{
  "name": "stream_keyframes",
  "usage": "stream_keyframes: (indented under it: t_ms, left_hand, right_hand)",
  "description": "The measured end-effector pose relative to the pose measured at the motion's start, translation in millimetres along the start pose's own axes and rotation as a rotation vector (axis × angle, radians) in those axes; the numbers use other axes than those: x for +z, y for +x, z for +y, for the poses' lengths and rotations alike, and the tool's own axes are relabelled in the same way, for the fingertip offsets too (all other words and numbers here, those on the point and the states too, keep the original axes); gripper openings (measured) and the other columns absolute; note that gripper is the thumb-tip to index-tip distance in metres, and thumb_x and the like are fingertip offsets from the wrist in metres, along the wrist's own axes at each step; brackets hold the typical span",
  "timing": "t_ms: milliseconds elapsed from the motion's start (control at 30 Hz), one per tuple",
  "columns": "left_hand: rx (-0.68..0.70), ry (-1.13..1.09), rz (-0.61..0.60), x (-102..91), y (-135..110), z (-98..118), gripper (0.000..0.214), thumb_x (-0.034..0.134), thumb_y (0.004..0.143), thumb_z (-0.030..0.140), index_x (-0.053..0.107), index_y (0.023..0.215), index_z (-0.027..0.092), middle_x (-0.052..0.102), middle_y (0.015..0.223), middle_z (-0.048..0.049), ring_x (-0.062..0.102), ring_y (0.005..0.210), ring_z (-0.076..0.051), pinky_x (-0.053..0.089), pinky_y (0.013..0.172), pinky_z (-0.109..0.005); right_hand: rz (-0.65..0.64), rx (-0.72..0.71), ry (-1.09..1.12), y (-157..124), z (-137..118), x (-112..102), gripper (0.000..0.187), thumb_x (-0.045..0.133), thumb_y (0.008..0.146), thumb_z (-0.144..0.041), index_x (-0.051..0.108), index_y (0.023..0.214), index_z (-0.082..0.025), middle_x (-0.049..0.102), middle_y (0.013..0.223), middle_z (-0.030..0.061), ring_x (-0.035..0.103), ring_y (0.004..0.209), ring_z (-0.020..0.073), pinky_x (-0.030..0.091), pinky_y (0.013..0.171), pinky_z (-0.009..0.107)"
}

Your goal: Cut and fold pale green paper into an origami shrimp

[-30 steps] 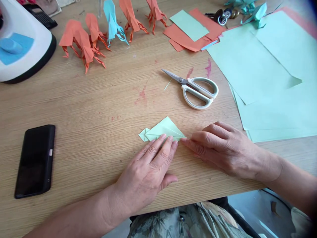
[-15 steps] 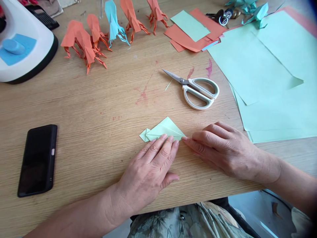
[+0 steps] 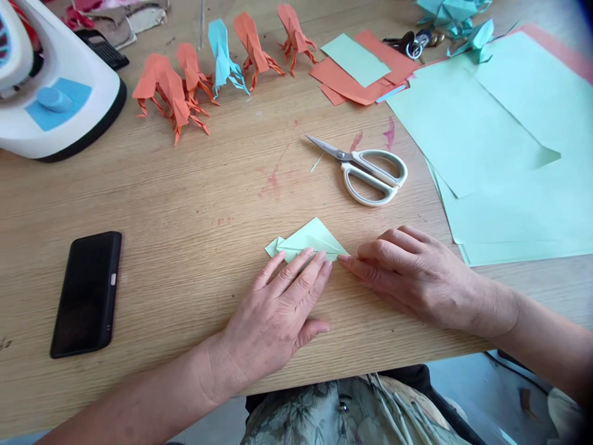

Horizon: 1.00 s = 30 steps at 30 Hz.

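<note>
A small folded piece of light green paper lies flat on the wooden table, with crease lines fanning toward its right corner and a small pointed flap at its left end. My left hand rests on its lower edge, fingers stretched out and pressing it down, thumb apart. At the right corner, my right hand has its fingers curled together, the index fingertip touching the paper's tip. Part of the paper's lower side is hidden under the left fingers. Scissors with white handles lie just beyond the paper.
A black phone lies at left. White equipment with a blue knob stands at back left. Orange origami figures and a blue one line the back. Cut papers, keys and large green sheets occupy the right.
The view has shifted slightly, so everything appears a little displaced. The left fingers are spread somewhat wider, the index finger now nearer the paper's left end. The right hand stays at the right corner.
</note>
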<state>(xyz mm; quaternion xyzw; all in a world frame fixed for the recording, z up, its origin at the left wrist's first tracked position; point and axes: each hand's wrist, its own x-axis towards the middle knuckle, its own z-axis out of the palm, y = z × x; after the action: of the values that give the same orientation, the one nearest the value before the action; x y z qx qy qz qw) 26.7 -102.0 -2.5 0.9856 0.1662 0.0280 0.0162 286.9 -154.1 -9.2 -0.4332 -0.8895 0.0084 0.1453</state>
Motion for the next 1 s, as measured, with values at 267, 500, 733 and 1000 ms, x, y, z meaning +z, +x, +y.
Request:
stream_keyframes:
  t_ms: [267,500,733,1000]
  left_hand:
    - [-0.079,0.033,0.004,1.6,-16,-1,0.067,0.037,0.102,0.053,0.042,0.147,0.004,0.04,0.157,-0.0136,0.035,0.145,-0.032,0.016,0.122,-0.052]
    - [-0.112,-0.031,0.028,4.1,-18,0,0.066,0.033,0.102,0.054,0.043,0.148,0.008,0.041,0.156,-0.0115,0.033,0.147,-0.032,0.008,0.123,-0.052]
    - [-0.15,-0.021,-0.021,7.2,-23,0,0.068,0.027,0.102,0.057,0.032,0.154,0.014,0.035,0.16,-0.0082,0.021,0.151,-0.035,0.001,0.121,-0.058]
    - [-0.166,0.019,-0.029,5.8,-21,2,0.07,0.029,0.1,0.06,0.03,0.155,0.018,0.038,0.159,-0.007,0.018,0.15,-0.04,0.007,0.118,-0.066]
  right_hand:
    - [-0.003,-0.033,0.006,-3,2,0,0.031,0.043,0.102,-0.018,0.061,0.127,-0.012,0.063,0.094,0.0089,0.049,0.077,0.0199,0.041,0.07,0.036]
    - [0.004,-0.028,0.035,-3,3,2,0.036,0.046,0.101,-0.017,0.055,0.135,-0.014,0.063,0.095,0.0087,0.051,0.078,0.0201,0.043,0.071,0.036]
    - [-0.009,-0.014,0.026,-5,4,4,0.034,0.048,0.1,-0.02,0.056,0.134,-0.016,0.062,0.097,0.0091,0.051,0.079,0.0204,0.043,0.072,0.037]
    - [-0.037,-0.028,-0.03,3,0,5,0.037,0.048,0.101,-0.032,0.057,0.136,-0.021,0.059,0.095,0.0089,0.046,0.078,0.0219,0.041,0.07,0.038]
